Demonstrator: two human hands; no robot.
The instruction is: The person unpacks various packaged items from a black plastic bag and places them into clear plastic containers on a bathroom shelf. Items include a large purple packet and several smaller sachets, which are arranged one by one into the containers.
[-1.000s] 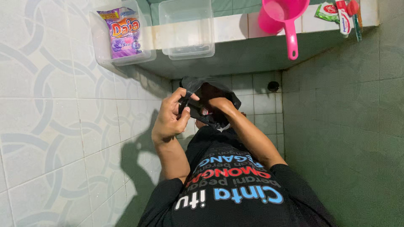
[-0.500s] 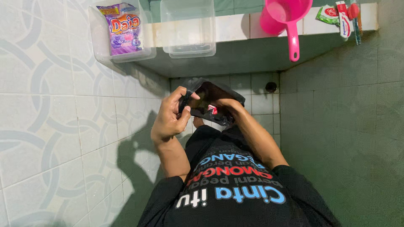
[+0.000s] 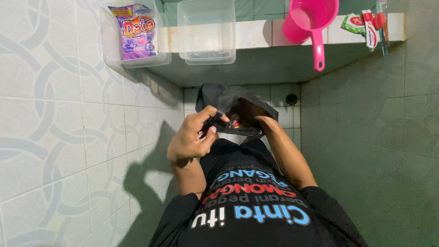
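Note:
I hold a black plastic bag (image 3: 215, 95) open in front of my chest. My left hand (image 3: 194, 135) pinches the bag's near left rim between thumb and fingers. My right hand (image 3: 261, 120) reaches into the bag's mouth, most of it hidden inside. Something small and red with a bit of colour (image 3: 235, 123) shows inside the bag near my right hand. I cannot tell whether my right hand grips it.
A tiled ledge (image 3: 256, 34) above carries a clear tub (image 3: 114, 50) with a purple detergent pouch (image 3: 136, 31), an empty clear tub (image 3: 206, 32), a pink water dipper (image 3: 310, 20), a soap packet (image 3: 354, 24) and toothpaste. Tiled walls stand close on both sides. A floor drain (image 3: 291, 98) lies below.
The bag has shifted slightly down and right, and its top has flopped wider. My left hand slid lower along the rim. My right hand stays inside the bag.

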